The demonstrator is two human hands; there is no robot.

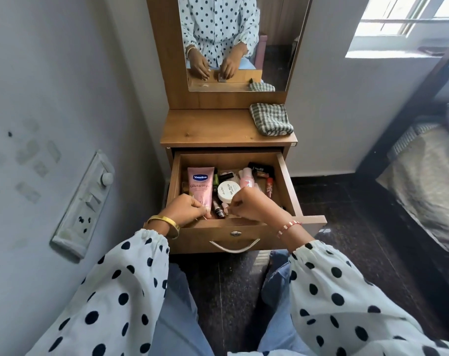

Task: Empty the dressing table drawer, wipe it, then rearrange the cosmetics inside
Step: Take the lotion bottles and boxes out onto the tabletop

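The dressing table drawer is pulled open and full of cosmetics. Among them are a pink Vaseline tube, a white nail polish remover jar, small dark bottles, a red stick and a black compact. My left hand is inside the drawer's front left, its fingers curled at the tube's lower end. My right hand is inside the front right with curled fingers, beside the white jar. Whatever the fingers hold is hidden.
A folded green checked cloth lies on the right of the wooden table top, below the mirror. A wall with a switch panel stands close on the left. A bed is on the right. My knees are under the drawer.
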